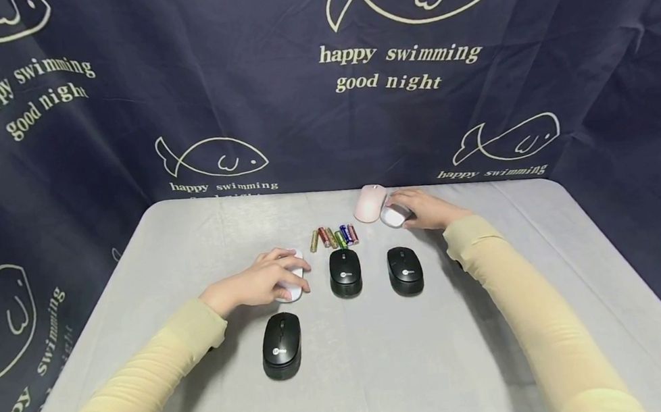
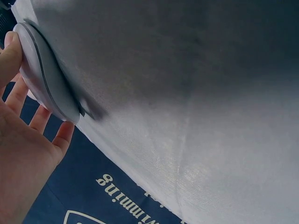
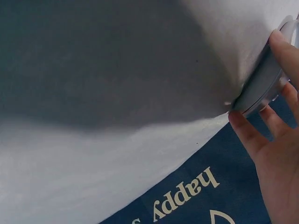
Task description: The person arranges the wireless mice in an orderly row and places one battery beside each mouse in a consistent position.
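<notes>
My left hand (image 1: 259,281) grips a white computer mouse (image 1: 296,294) on the left half of the table. In the left wrist view the thumb lies on one side of that mouse (image 2: 44,70) and the other fingertips are along its opposite side. Toward the back right, my right hand (image 1: 425,209) holds a silver-grey mouse (image 1: 394,216) between thumb and fingers, low over the cloth. Just left of it sits a pale pink mouse (image 1: 370,203). The right wrist view shows fingertips at the near end of the grey mouse (image 3: 266,79).
Several coloured batteries (image 1: 345,234) lie in a row between the hands. In front of them stand a black mouse (image 1: 345,272) and, to its right, another black mouse (image 1: 405,270). A third black mouse (image 1: 282,346) is nearest the front. Blue printed curtain (image 1: 323,139) surrounds the table.
</notes>
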The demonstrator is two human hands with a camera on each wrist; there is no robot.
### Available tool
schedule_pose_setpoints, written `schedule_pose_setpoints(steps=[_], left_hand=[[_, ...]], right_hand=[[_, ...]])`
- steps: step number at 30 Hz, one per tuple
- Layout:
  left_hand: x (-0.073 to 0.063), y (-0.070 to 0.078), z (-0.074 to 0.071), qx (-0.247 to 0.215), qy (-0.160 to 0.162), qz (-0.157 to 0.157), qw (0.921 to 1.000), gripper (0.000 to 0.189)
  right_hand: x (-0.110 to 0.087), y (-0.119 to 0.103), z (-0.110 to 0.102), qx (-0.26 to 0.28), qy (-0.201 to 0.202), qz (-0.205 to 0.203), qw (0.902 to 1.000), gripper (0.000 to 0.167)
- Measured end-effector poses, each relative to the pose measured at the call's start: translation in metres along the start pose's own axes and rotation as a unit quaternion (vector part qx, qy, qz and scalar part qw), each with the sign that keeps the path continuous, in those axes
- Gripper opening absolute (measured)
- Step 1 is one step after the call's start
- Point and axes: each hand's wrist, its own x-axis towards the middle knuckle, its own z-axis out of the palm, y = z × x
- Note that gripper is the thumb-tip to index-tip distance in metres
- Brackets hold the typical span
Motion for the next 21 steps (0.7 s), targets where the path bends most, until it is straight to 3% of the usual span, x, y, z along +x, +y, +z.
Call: schedule_pose_setpoints(steps=[11, 21], left_hand=[[-0.0005, -0.0032, 0.0006, -0.001, 0.004, 0.003, 1.0, 0.031], [-0.0003, -0.0023, 0.0006, 0.0, 0.0, 0.0, 1.0, 0.03]], right_hand=[[0.005, -0.0044, -0.0049, -0.03, -0.001, -0.033, 0.999, 0.056], [0.0059, -0.0086, -0.0041, -0.043, 0.004, -0.035, 0.9984, 0.056]])
